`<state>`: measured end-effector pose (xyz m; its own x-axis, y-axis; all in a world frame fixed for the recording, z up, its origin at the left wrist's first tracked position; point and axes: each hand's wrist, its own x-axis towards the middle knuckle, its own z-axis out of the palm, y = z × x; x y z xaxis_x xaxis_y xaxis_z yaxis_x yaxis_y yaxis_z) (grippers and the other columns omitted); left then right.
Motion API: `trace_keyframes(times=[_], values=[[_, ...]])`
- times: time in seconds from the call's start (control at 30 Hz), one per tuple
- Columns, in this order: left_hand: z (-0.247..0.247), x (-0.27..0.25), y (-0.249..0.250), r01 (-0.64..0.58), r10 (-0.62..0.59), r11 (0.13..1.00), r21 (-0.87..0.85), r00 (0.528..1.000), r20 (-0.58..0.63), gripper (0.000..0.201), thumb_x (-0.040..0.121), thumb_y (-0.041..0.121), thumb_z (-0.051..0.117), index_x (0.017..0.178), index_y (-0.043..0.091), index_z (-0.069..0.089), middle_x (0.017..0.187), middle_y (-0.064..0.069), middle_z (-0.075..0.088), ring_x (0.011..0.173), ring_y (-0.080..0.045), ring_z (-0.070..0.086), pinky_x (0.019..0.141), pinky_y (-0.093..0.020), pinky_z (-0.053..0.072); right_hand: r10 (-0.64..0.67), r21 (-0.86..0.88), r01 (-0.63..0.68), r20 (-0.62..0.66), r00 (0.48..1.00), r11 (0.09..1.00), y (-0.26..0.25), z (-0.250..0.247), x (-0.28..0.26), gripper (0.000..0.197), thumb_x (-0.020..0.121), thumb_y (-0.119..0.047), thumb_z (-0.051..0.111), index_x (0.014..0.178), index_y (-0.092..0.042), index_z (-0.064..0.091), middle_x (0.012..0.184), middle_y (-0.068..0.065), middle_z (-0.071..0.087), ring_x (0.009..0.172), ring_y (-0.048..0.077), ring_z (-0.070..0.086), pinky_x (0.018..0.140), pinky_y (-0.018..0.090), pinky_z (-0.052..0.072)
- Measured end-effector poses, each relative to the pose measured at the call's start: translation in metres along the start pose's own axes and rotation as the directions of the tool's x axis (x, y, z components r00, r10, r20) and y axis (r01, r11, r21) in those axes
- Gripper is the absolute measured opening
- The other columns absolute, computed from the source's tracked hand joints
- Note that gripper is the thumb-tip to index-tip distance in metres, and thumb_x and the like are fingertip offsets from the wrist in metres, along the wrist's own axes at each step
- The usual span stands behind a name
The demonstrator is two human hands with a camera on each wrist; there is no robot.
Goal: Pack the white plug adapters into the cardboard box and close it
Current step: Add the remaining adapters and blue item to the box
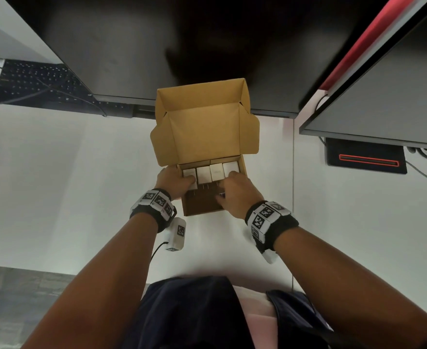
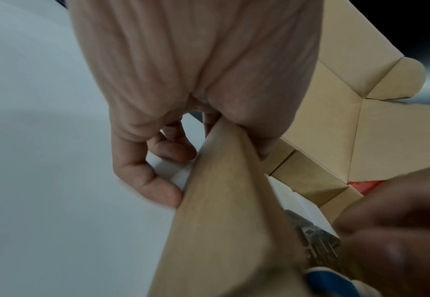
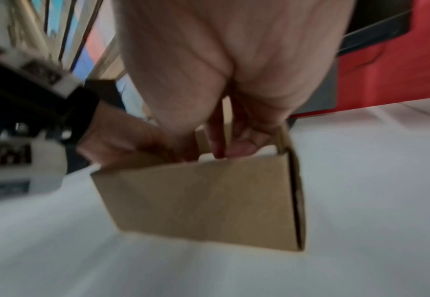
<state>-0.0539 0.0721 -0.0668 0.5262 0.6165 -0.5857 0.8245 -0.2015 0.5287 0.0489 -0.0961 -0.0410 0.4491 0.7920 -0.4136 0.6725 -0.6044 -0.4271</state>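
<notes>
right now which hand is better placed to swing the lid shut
Left, likely. The left hand sits at the box wall's far corner, beside the lid hinge. The right hand is inside among the adapters.

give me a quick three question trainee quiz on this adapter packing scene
1. True or false: the lid of the cardboard box is already folded shut.
2. Multiple choice: the white plug adapters visible in the box sit A) stacked in a pile, B) side by side in a row along the far wall, C) scattered on the desk.
3. Short answer: where is the left hand placed on the box?

Key:
1. False; the lid stands open, tilted back.
2. B; four show in a row.
3. At the left wall, thumb inside and fingers outside, while the right hand reaches in from the right.
</notes>
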Motion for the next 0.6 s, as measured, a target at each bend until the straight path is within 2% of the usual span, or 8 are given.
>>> trace_keyframes(times=[0.1,0.2,0.23,0.3,0.4,0.43,0.5,0.6], values=[[-0.001,-0.002,0.0,0.015,-0.015,1.0,-0.02,1.0,0.006,0.029,0.086,0.026,0.063,0.111,0.011,0.066,0.108,-0.011,0.073,0.101,-0.033,0.063,0.093,-0.041,0.053,-0.008,0.16,0.04,-0.199,0.98,0.986,0.015,-0.012,-0.016,0.011,0.091,-0.023,0.066,0.084,-0.014,0.068,0.085,0.0,0.059,0.073,0.01,0.053,0.067,0.018,0.042],[-0.003,-0.001,0.0,0.058,-0.055,0.995,-0.078,0.998,0.039,0.023,0.077,0.033,0.065,0.096,0.02,0.066,0.09,-0.004,0.073,0.099,-0.034,0.069,0.088,-0.048,0.061,0.082,0.285,0.03,-0.372,0.925,0.958,0.046,-0.02,-0.045,0.01,0.083,-0.014,0.073,0.075,-0.016,0.066,0.075,-0.005,0.061,0.065,-0.001,0.052,0.063,0.007,0.036],[-0.002,0.0,0.001,0.057,-0.053,0.995,-0.082,0.997,0.048,0.015,0.077,0.033,0.065,0.088,0.022,0.065,0.082,-0.002,0.07,0.097,-0.035,0.07,0.087,-0.048,0.061,0.099,0.311,0.013,-0.34,0.935,0.95,0.059,-0.018,-0.054,0.012,0.081,-0.016,0.076,0.075,-0.017,0.065,0.076,-0.006,0.061,0.065,-0.002,0.053,0.064,0.01,0.039],[-0.001,0.0,0.003,0.038,-0.034,0.997,-0.063,0.998,0.057,0.01,0.079,0.032,0.065,0.079,0.023,0.061,0.074,0.0,0.065,0.095,-0.036,0.071,0.084,-0.045,0.061,0.103,0.322,-0.046,-0.164,0.981,0.946,0.083,-0.009,-0.073,0.022,0.076,-0.037,0.08,0.082,-0.023,0.064,0.082,-0.008,0.062,0.072,0.0,0.056,0.068,0.021,0.046],[0.005,0.0,0.009,0.029,-0.027,0.999,-0.03,0.998,0.052,0.018,0.083,0.034,0.062,0.091,0.018,0.064,0.084,-0.004,0.068,0.093,-0.033,0.068,0.072,-0.035,0.054,0.162,0.2,-0.183,0.118,0.98,0.963,0.099,0.008,-0.093,0.054,0.062,-0.071,0.074,0.1,-0.036,0.059,0.096,-0.013,0.059,0.086,0.006,0.059,0.075,0.031,0.051],[0.007,0.0,0.011,0.021,-0.02,1.0,-0.013,0.998,0.053,0.022,0.085,0.033,0.061,0.097,0.015,0.065,0.089,-0.006,0.069,0.091,-0.031,0.066,0.066,-0.031,0.048,0.176,0.154,-0.203,0.168,0.97,0.967,0.098,0.014,-0.097,0.06,0.059,-0.073,0.074,0.104,-0.037,0.057,0.098,-0.013,0.057,0.087,0.007,0.058,0.075,0.032,0.052],[0.013,0.0,0.016,0.016,-0.018,0.999,0.03,0.998,0.065,0.026,0.089,0.034,0.061,0.104,0.013,0.064,0.095,-0.007,0.068,0.089,-0.029,0.061,0.06,-0.029,0.041,0.169,0.094,-0.19,0.193,0.966,0.977,0.097,0.027,-0.102,0.054,0.062,-0.065,0.076,0.102,-0.036,0.054,0.097,-0.012,0.056,0.084,0.011,0.058,0.074,0.034,0.054],[0.019,0.0,0.023,-0.008,0.004,0.999,0.048,0.997,0.076,0.027,0.089,0.034,0.061,0.106,0.014,0.064,0.099,-0.009,0.068,0.095,-0.032,0.061,0.074,-0.031,0.045,0.164,0.15,-0.184,0.136,0.977,0.971,0.1,0.028,-0.104,0.038,0.069,-0.04,0.081,0.096,-0.031,0.057,0.09,-0.006,0.057,0.08,0.015,0.059,0.072,0.033,0.055]])
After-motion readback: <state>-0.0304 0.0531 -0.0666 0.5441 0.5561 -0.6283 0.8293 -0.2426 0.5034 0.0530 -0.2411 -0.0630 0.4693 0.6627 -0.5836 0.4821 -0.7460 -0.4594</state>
